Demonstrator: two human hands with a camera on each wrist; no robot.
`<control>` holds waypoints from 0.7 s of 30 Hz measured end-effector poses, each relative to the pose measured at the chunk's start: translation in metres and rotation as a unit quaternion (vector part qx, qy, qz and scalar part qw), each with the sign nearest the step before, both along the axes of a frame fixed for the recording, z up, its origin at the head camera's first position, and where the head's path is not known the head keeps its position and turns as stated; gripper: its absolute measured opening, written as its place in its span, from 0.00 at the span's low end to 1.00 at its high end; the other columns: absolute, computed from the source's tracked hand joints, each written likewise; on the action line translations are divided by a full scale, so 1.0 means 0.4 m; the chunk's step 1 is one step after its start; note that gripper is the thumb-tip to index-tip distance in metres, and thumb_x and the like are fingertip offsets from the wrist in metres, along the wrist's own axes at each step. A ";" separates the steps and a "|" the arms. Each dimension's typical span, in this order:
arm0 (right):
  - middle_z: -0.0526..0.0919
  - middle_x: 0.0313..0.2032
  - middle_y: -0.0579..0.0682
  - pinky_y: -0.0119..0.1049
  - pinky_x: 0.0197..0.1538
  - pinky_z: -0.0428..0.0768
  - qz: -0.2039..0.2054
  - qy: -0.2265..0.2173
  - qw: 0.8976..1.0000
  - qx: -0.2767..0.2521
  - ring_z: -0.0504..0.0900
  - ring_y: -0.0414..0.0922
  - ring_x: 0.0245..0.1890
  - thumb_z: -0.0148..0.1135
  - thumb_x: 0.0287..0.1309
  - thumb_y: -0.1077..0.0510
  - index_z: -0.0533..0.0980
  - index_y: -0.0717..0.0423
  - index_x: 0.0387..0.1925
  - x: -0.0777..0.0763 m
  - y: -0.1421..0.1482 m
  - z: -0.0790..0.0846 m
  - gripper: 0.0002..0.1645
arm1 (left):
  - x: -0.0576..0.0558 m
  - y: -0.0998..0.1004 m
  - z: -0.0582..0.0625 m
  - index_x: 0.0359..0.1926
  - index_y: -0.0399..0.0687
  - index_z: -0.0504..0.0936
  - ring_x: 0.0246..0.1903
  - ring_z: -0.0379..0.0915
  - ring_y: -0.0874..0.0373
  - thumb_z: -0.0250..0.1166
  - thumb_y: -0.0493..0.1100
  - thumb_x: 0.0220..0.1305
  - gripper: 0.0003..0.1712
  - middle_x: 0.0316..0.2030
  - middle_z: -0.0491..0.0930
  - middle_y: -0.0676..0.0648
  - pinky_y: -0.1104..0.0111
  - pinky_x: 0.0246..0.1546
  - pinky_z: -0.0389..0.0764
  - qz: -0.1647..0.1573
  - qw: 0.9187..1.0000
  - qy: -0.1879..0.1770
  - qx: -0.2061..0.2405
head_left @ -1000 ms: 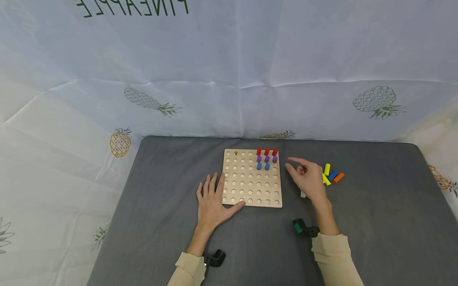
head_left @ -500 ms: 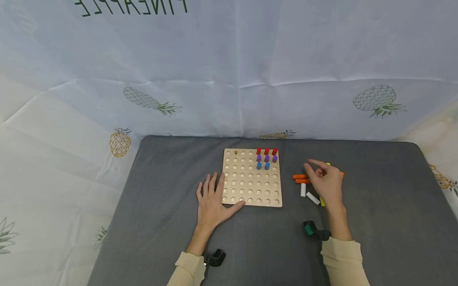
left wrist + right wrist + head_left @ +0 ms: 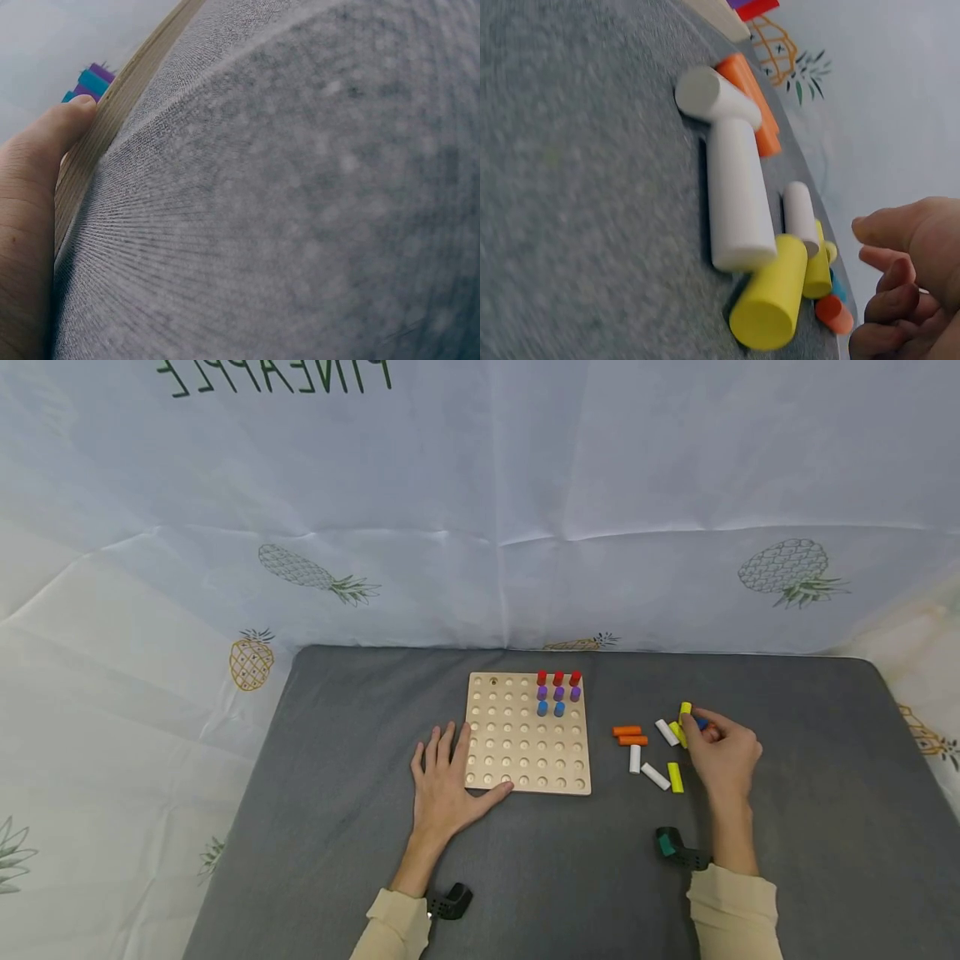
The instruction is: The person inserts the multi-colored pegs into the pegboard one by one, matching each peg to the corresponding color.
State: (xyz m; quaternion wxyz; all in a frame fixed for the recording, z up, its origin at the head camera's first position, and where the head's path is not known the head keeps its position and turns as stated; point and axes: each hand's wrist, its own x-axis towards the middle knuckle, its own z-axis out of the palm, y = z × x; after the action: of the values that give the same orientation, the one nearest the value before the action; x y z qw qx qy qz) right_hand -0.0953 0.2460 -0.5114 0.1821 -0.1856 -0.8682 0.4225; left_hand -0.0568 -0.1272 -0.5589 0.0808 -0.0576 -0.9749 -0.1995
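Note:
A wooden pegboard lies flat, with red, purple and blue pegs upright in its far right holes. My left hand rests at its near left corner, fingers spread along the left side and thumb on the front edge. My right hand is over the loose pegs, thumb and forefinger apart around a blue peg, beside a yellow peg. In the right wrist view, the thumb stands clear of the pegs. An orange peg lies there, hidden by the hand in the head view.
Between board and right hand lie orange pegs, white pegs and a yellow peg. The grey cloth-covered table ends at a pineapple-printed curtain. A black wrist device is on the left wrist.
My right hand has moved away from the board, rightward over the loose pegs, uncovering the orange, white and yellow ones. The left hand has stayed at the board's corner.

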 end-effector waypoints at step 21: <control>0.69 0.12 0.30 0.27 0.26 0.63 -0.047 -0.070 0.996 0.041 0.62 0.27 0.12 0.64 0.66 0.51 0.85 0.69 0.48 -0.004 0.029 -0.007 0.23 | 0.000 0.002 0.004 0.81 0.55 0.56 0.78 0.52 0.38 0.64 0.82 0.47 0.67 0.77 0.62 0.38 0.37 0.76 0.48 0.006 1.000 -0.019 -0.006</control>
State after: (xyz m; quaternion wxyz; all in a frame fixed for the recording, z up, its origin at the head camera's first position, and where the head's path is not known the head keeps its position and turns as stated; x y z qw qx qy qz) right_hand -0.0968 0.2577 -0.5144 0.1477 -0.2481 -0.8857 0.3635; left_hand -0.0567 -0.1264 -0.5572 0.0635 -0.0486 -0.9776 -0.1945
